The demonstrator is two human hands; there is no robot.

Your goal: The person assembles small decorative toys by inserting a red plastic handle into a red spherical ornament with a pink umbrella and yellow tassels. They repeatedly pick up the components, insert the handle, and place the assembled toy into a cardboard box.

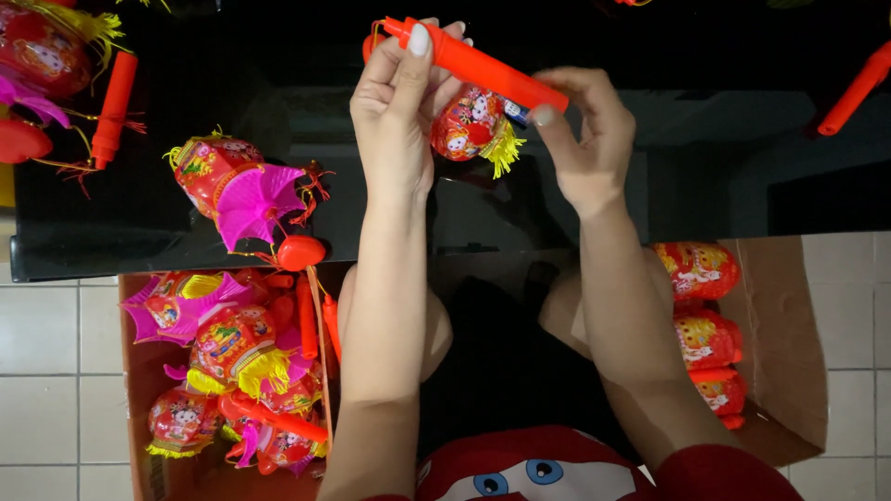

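Note:
My left hand (401,102) grips the upper end of an orange-red plastic handle stick (483,65), thumb laid along it. My right hand (585,130) pinches the stick's lower end, where a small blue piece shows. Beneath the stick, between both hands, hangs a small red toy lantern (469,125) with cartoon figures and a yellow fringe. All of this is held above a glossy black table (724,176).
A finished lantern with a pink fan (243,190) lies on the table's left. More lanterns and an orange stick (113,107) sit at the far left, another stick (856,88) at the right. Cardboard boxes of lanterns (237,371), (705,325) stand on the tiled floor.

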